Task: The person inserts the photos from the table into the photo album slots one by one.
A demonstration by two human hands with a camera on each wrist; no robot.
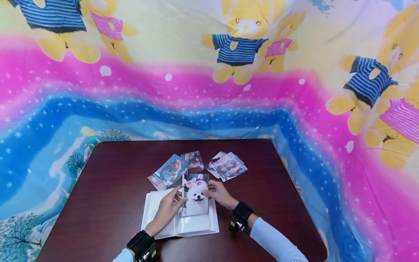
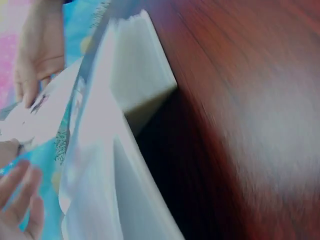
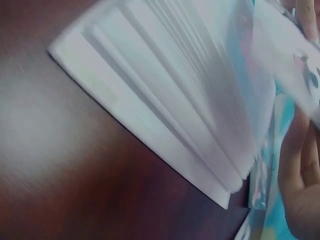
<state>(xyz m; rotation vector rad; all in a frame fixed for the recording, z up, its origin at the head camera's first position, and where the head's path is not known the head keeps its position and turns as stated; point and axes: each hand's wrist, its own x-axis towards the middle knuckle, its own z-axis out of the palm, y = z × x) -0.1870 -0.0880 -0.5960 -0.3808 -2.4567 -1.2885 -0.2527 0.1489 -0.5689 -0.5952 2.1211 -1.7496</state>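
Observation:
A photo card of a white fluffy dog with pink flowers is held upright over an open white photo album. My right hand pinches the card's right edge, thumb on its front. At the opposite edge, my left hand holds the card with thumb and fingertips. Seen from the left wrist, the left fingers are spread below the card. In the right wrist view, the album's many white page edges fan out beneath the card.
Beyond the album lie a blue animal picture card over a pinkish one, and a darker card. Overlapping cards sit to the right. The dark red-brown table has a printed bear cloth hanging behind it.

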